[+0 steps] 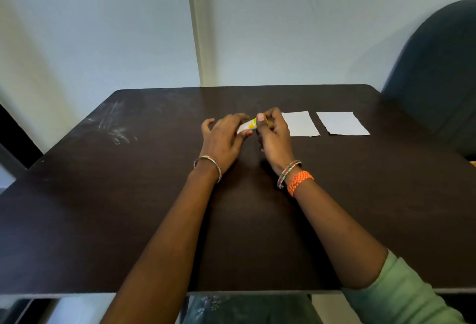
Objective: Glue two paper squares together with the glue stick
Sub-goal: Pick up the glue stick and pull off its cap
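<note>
1. Reaching forward over the dark surface (pixel 154 220), both forearms stretch out from the near edge and meet just left of the middle, with the wrists resting low near the top.
2. The left hand (pixel 224 138) lies palm down, its fingers curled over the white end of the glue stick (pixel 248 126) and gripping it; the thumb sticks out to the left, clear of the tube.
3. The right hand (pixel 274 134) is turned with its back toward the camera, thumb and curled fingers pinching the yellow end of the glue stick; a pale thumbnail shows on top of it.
4. The glue stick is held between the two hands, tilted so the yellow end sits higher and farther right than the white end. Whether the cap is on or off cannot be told.
5. Its label is white and yellow, but any writing is too small and blurred to read.
6. Two white paper squares lie flat on the surface to the right of the hands: the nearer paper square (pixel 301 124) just beside the right hand, the farther paper square (pixel 342 123) beyond it, with a narrow gap between them.
7. A beaded bangle (pixel 213 166) circles the left wrist; another bangle and an orange braided band (pixel 300 182) circle the right. A pale green sleeve (pixel 401 295) covers the right upper arm.
</note>
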